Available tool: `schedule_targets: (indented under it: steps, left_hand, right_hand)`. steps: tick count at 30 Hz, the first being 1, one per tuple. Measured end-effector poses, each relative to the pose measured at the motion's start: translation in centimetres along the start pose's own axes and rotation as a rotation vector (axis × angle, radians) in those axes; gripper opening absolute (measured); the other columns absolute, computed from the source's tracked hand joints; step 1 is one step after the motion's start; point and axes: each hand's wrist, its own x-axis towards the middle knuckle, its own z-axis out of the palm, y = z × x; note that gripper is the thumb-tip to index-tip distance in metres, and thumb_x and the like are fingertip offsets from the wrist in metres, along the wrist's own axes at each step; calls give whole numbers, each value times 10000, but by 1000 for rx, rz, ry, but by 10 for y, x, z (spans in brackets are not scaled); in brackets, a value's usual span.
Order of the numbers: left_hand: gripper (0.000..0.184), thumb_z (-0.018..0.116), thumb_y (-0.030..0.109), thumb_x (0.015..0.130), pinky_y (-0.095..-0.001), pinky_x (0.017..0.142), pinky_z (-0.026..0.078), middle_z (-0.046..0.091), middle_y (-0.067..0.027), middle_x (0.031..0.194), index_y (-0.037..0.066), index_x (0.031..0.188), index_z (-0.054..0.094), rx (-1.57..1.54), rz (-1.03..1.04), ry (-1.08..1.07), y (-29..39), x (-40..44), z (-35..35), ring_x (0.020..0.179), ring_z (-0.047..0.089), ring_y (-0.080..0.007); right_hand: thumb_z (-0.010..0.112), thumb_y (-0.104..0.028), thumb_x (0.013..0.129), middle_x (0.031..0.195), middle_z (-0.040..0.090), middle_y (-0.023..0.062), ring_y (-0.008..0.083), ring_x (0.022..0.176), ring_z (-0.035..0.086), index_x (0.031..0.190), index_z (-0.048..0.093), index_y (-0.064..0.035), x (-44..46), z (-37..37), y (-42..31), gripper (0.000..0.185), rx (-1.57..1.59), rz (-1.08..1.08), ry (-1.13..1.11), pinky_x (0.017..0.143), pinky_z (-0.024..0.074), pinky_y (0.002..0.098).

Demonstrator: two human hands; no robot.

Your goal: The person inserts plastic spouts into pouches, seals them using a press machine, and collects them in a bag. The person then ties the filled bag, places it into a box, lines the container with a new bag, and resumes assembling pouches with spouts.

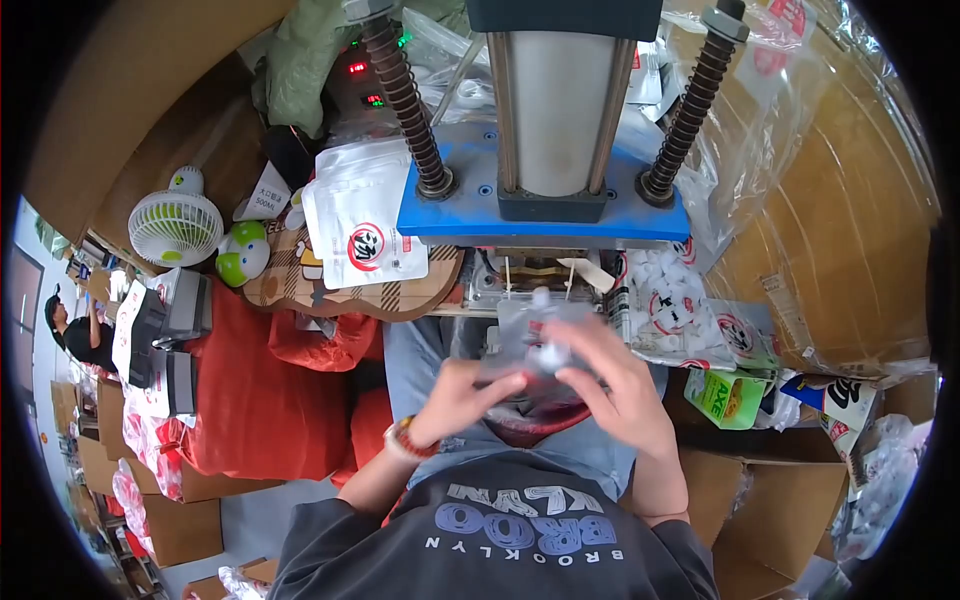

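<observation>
A plastic pouch [515, 345], greyish, see-through and smeared by motion, is above my lap, just in front of the press. My left hand [455, 398], with a beaded bracelet at the wrist, pinches the pouch's near left side. My right hand [622, 385] is at its right side, thumb and forefinger on either side of a small white spout piece [550, 356]. Blur hides exactly how that piece meets the pouch. Beyond the pouch, another white spout [541, 297] stands at the press's lower fixture [530, 272].
The press's blue plate [540, 225] with spring rods overhangs the fixture. Flat printed pouches [365, 215] lie on a wooden board [285, 290] at left. A lined tray [665, 295] of white pieces sits at right. A fan [176, 228], red cloth [265, 400] and cardboard boxes [790, 515] surround me.
</observation>
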Motion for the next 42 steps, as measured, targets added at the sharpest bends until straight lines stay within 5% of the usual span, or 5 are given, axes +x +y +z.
schedule_targets:
  steps: [12,21,27,31,42]
  left_hand:
    - [315,692,186,919,-287,784,537,699,-67,1027,-58,1115,661,-802,-436,169,-58,84,8,884,663,-134]
    - [661,676,445,839,-469,1113,305,481,-113,1449,106,1379,503,1253,134,415,-136,42,-123,1334,438,-336]
    - [322,652,5,743,-313,698,563,727,-103,943,124,1026,748,815,-195,420,-102,-12,-89,914,712,-246]
    - [419,642,-125,673,-325,799,574,735,-74,979,92,1017,743,591,186,549,-46,-19,-54,976,703,-258]
    - [198,721,141,827,-281,662,566,742,-99,922,53,1003,748,389,328,-83,20,-25,-29,812,728,-233]
  right_hand:
    - [482,-219,1004,1146,535,185,379,1024,537,1062,617,10,-70,-23,95,272,-854,544,155,886,427,431]
    - [609,-18,909,1133,633,95,199,985,602,1199,606,-9,-81,-50,84,290,-88,544,338,891,448,276]
    - [762,49,756,1115,632,137,223,990,600,1070,632,21,-44,-23,17,341,-13,77,513,896,477,325]
    - [764,49,708,973,675,92,260,891,623,988,671,-19,-17,10,-28,303,-319,-232,298,787,515,360]
    - [867,-62,627,961,707,75,247,897,656,924,706,-36,-12,2,-37,339,131,69,-10,775,517,340]
